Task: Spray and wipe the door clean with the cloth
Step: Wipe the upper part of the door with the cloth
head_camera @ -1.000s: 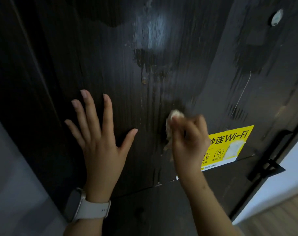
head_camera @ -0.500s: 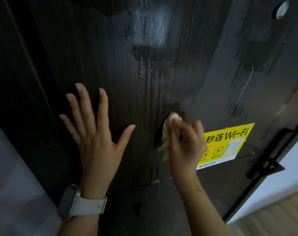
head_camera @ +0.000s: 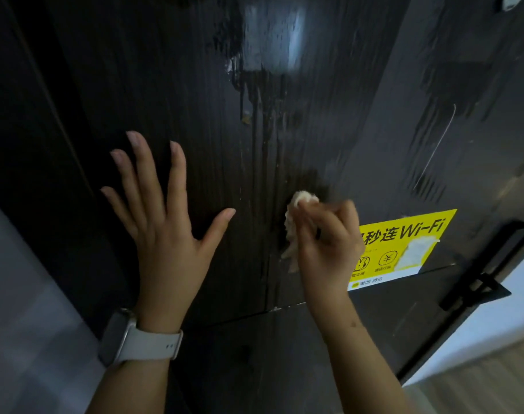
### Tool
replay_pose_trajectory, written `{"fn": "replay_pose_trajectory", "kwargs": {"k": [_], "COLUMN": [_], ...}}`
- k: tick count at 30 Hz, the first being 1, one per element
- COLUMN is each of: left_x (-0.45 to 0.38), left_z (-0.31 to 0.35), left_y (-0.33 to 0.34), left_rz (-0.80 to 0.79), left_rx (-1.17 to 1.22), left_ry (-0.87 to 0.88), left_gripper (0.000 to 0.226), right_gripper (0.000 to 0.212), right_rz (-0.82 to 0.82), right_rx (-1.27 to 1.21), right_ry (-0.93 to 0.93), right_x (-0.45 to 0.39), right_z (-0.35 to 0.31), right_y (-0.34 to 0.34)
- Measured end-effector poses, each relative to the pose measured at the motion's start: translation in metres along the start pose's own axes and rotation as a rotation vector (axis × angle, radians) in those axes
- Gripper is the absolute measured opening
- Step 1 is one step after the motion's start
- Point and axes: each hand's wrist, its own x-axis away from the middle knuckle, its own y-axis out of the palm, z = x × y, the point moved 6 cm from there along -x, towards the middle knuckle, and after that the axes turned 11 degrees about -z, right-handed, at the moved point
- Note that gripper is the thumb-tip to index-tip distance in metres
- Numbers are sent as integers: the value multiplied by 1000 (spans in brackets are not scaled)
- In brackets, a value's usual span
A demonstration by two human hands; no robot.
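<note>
The dark wooden door fills the view, with wet streaks running down from a shiny patch near the top. My right hand is shut on a small pale cloth and presses it against the door at mid height. My left hand lies flat on the door to the left of the cloth, fingers spread, a white watch on the wrist. No spray bottle is in view.
A yellow Wi-Fi sticker is on the door right of my right hand. A black door handle juts out at the right edge. A grey wall stands on the left, pale wood floor at lower right.
My right hand with the cloth has shifted slightly left and up along the door. My left hand stays flat on the door.
</note>
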Motion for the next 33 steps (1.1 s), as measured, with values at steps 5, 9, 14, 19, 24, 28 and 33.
{"fn": "replay_pose_trajectory", "kwargs": {"k": [5,9,14,19,24,28,33], "left_x": [3,8,23,29,29,32,33], "left_z": [-2,-5,-18,-48,-49,-55,-57], "left_y": [-5,-12,-28,-34,-30,-33,-32], "left_rz": [-36,-53,96,161,120,96,36], "left_rx": [47,45,-87,37,-61,-141,-233], "left_ry": [21,54,65,-102,-123,-78,-80], "left_gripper": [91,82,61,90,101,92,96], "right_gripper": [13,26,39,18,40,35,36], "right_rz": [138,81,-317,100,152,-247,46], "right_rx": [-13,-12,154,119,118,242,300], "right_ry": [8,-161,-461,-257,-287,-596,-492], "right_x": [-53,-18,34,-32,-18,36,-34], "right_z": [6,-16,-22,-7,-34,-47,-29], "right_y": [-41,6,53,-6,31,77,18]}}
